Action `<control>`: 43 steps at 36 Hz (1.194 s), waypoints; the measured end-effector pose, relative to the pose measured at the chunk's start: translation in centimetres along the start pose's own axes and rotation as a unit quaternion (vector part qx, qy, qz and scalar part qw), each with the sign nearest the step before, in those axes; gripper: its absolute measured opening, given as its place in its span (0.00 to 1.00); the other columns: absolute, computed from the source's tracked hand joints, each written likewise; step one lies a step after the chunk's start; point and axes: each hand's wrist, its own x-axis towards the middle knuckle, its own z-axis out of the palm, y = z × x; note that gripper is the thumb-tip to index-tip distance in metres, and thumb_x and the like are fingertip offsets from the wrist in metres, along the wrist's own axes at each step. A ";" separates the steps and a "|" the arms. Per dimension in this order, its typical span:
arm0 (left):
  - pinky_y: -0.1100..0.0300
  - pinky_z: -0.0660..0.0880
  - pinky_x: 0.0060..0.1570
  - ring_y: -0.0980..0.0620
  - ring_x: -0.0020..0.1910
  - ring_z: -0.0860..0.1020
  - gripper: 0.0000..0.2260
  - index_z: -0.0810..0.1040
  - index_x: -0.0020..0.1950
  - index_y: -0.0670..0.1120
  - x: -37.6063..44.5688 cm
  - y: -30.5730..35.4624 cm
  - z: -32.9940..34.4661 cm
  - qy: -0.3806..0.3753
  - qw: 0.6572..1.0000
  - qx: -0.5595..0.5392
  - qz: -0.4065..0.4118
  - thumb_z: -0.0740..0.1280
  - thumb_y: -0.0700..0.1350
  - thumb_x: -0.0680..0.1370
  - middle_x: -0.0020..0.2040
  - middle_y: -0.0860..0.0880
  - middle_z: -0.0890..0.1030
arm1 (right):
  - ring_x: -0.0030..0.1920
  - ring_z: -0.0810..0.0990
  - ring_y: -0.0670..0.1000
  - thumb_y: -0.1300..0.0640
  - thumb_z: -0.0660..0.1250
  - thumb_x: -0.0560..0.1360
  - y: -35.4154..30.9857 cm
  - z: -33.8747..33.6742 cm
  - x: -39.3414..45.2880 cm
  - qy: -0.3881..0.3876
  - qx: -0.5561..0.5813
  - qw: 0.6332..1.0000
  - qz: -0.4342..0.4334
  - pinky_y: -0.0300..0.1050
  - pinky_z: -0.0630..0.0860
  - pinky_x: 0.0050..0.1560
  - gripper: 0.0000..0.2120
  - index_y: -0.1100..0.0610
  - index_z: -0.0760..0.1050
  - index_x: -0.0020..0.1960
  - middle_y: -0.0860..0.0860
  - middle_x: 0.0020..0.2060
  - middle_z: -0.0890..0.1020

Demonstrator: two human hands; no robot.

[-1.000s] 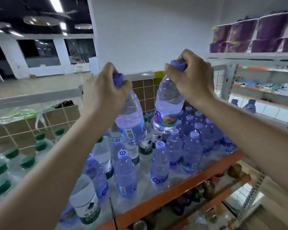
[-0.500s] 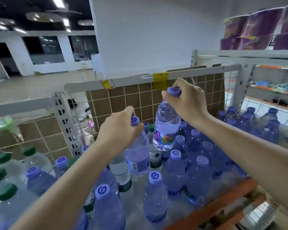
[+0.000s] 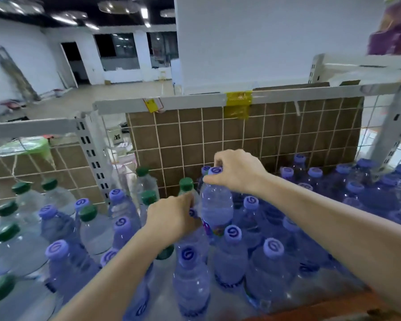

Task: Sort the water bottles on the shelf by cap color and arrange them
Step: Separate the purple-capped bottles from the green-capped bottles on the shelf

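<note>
My right hand (image 3: 237, 171) grips the purple cap of a clear bottle with a colourful label (image 3: 216, 205), held upright among the purple-capped bottles on the shelf. My left hand (image 3: 171, 215) is curled round the top of another purple-capped bottle (image 3: 191, 237), whose cap is mostly hidden under my fingers. Several purple-capped bottles (image 3: 272, 262) fill the shelf's middle and right. Green-capped bottles (image 3: 88, 225) stand to the left and behind, one (image 3: 186, 184) just past my left hand.
A brown tiled board behind a wire grid (image 3: 241, 135) backs the shelf. White slotted uprights (image 3: 92, 154) stand at left and right. The orange shelf edge (image 3: 333, 304) runs along the front right. Purple packs (image 3: 394, 26) sit on a higher shelf.
Both hands have come down and forward with their bottles, from raised above the shelf to in among the standing bottles. The view has tilted lower toward the shelf.
</note>
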 end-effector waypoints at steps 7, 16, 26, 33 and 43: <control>0.56 0.67 0.40 0.42 0.52 0.78 0.12 0.69 0.52 0.51 -1.4 0.2 0.5 -0.008 0.997 -0.010 -0.074 0.64 0.56 0.73 0.51 0.47 0.80 | 0.37 0.77 0.54 0.44 0.70 0.68 0.1 3.2 0.4 -0.139 -0.047 0.988 -0.057 0.45 0.70 0.35 0.16 0.56 0.74 0.36 0.49 0.31 0.76; 0.55 0.66 0.40 0.43 0.48 0.75 0.10 0.69 0.54 0.47 -2.2 -0.4 0.2 -0.029 0.986 -0.017 -0.165 0.61 0.47 0.75 0.46 0.46 0.74 | 0.37 0.76 0.52 0.43 0.69 0.68 -0.2 4.9 0.6 -0.229 -0.063 0.967 -0.096 0.44 0.67 0.32 0.15 0.55 0.75 0.42 0.49 0.34 0.77; 0.56 0.69 0.40 0.46 0.42 0.76 0.18 0.69 0.45 0.48 -1.7 -0.9 -1.9 -0.015 0.983 0.018 -0.182 0.58 0.63 0.77 0.43 0.49 0.78 | 0.37 0.78 0.50 0.27 0.63 0.67 -0.8 3.0 2.8 -0.237 -0.072 0.961 -0.122 0.45 0.72 0.37 0.32 0.57 0.79 0.45 0.47 0.33 0.79; 0.54 0.71 0.39 0.44 0.41 0.73 0.15 0.66 0.55 0.47 -0.1 -3.1 -4.0 0.117 0.964 0.000 -0.239 0.60 0.56 0.77 0.44 0.46 0.78 | 0.51 0.77 0.54 0.36 0.65 0.73 -1.2 3.4 5.0 -0.143 -0.039 0.980 -0.133 0.48 0.73 0.46 0.25 0.53 0.72 0.60 0.52 0.55 0.79; 0.51 0.70 0.43 0.40 0.55 0.78 0.17 0.65 0.67 0.44 1.4 -3.1 -0.6 0.018 0.962 0.024 -0.270 0.60 0.44 0.79 0.57 0.42 0.79 | 0.45 0.78 0.54 0.37 0.66 0.72 -3.0 5.9 5.5 -0.170 -0.128 0.962 -0.171 0.48 0.74 0.43 0.19 0.53 0.74 0.48 0.50 0.41 0.77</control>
